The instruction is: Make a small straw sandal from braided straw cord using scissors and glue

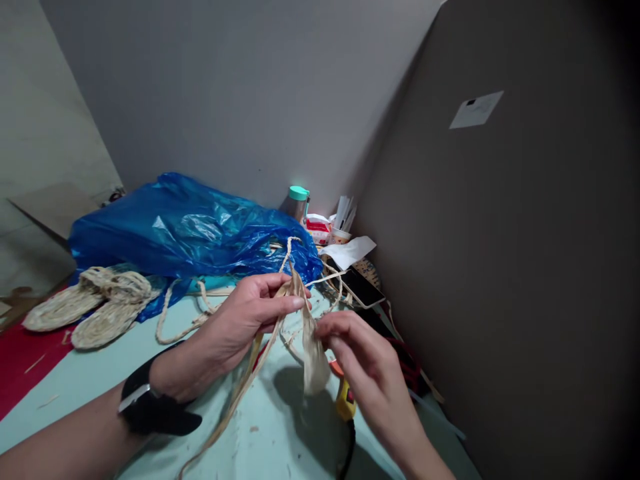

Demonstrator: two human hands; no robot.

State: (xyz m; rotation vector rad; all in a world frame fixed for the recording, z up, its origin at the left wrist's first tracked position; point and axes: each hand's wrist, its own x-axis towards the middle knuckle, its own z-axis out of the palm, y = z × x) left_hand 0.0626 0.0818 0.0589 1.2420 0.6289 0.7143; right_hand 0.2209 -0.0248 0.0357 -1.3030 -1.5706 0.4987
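Note:
My left hand [253,310] pinches a bundle of pale, dry strips that look like corn husk [314,367] between thumb and fingers. One wide husk strip hangs from this pinch, and longer narrow strands trail down below the wrist. At the wide strip's right edge, my right hand [367,357] has its thumb and fingertips closed on the husk. A twisted cord [289,253] of the same pale fibre runs up from behind the left fingers to the blue bag. Just beneath the right hand lies a yellow-handled tool [345,402] with a black cord, partly hidden.
A large blue plastic bag [195,223] fills the back left. Woven slippers [105,317] lie left, beside a red cloth [30,363]. Behind the hands are a green-lidded bottle [299,200], a cup of white sticks [341,235] and a phone [363,285]. Dark panel [500,267] borders the right.

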